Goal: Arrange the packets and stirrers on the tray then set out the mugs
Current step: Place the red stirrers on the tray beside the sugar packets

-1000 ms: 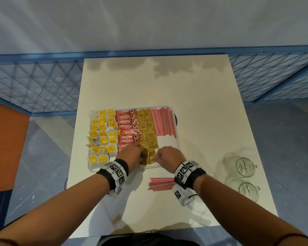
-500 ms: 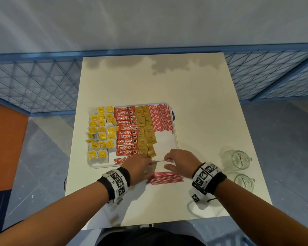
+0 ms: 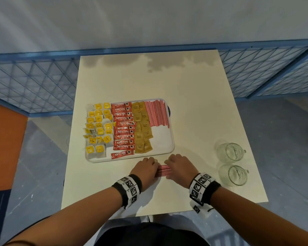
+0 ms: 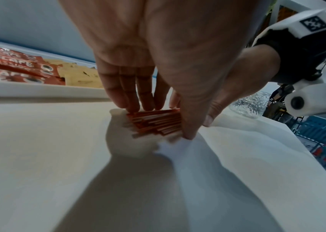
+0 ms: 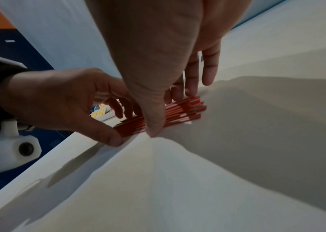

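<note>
A loose bundle of red-and-white stirrers [image 3: 164, 170] lies on the table just in front of the white tray [image 3: 164, 144]. My left hand [image 3: 148, 166] pinches its left end between fingers and thumb, and my right hand [image 3: 178, 166] pinches the right end. The left wrist view shows the stirrers [image 4: 156, 124] under my left hand [image 4: 164, 122]. In the right wrist view they [image 5: 179, 112] sit under my right hand [image 5: 171, 113]. The tray holds yellow tea bags [image 3: 98, 128], red coffee sachets [image 3: 123, 128], brown sugar packets [image 3: 142, 128] and a row of stirrers [image 3: 156, 112].
Two glass mugs [image 3: 229, 152] [image 3: 234, 174] stand near the table's right edge, one behind the other. A bare patch of tray shows at its front right. A blue mesh fence [image 3: 34, 82] runs behind and beside the cream table [image 3: 167, 77].
Both hands drew back from the packets at the tray's front to the stirrer bundle on the table. They closed in on its two ends.
</note>
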Available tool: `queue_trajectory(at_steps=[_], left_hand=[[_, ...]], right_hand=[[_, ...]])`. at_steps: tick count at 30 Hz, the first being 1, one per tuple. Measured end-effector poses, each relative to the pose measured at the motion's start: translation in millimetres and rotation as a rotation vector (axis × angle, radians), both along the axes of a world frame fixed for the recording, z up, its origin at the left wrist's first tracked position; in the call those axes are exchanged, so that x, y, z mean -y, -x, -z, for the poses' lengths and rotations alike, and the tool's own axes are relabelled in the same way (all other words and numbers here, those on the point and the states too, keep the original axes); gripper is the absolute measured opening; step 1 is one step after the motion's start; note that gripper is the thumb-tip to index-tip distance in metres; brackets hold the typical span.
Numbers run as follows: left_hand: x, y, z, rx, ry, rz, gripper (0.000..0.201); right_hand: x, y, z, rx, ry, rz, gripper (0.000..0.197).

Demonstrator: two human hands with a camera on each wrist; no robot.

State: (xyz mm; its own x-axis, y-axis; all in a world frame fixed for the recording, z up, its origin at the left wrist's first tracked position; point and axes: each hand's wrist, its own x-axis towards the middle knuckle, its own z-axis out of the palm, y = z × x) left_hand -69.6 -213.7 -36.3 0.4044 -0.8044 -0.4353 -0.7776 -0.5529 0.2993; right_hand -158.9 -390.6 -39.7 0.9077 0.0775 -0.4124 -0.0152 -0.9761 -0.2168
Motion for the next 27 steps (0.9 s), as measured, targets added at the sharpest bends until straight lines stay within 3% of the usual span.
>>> queue_trajectory(at_steps=[6, 11, 13, 18, 27], left_hand=[[6, 3, 0, -0.039, -0.021, -0.075, 0.026], [9, 2, -2, -0.052, -0.057, -0.083, 0.028], [11, 1, -4, -0.063, -0.075, -0.088, 0.027], [18, -2, -11, -0.1, -0.14, -0.084, 0.022], [14, 2, 0, -0.111, -0.162, -0.063, 0.026]], right_hand=[[-3, -1, 3, 0.066, 0.0, -0.034, 0.016], [-5, -7, 2, 0.061, 0.03, -0.08, 0.007], [-6, -9, 1, 0.03, 0.043, -0.102, 0.008], [-5, -9, 10, -0.014, 0.094, -0.187, 0.032], [-9, -2, 15, 0.028, 0.143, -0.22, 0.029]])
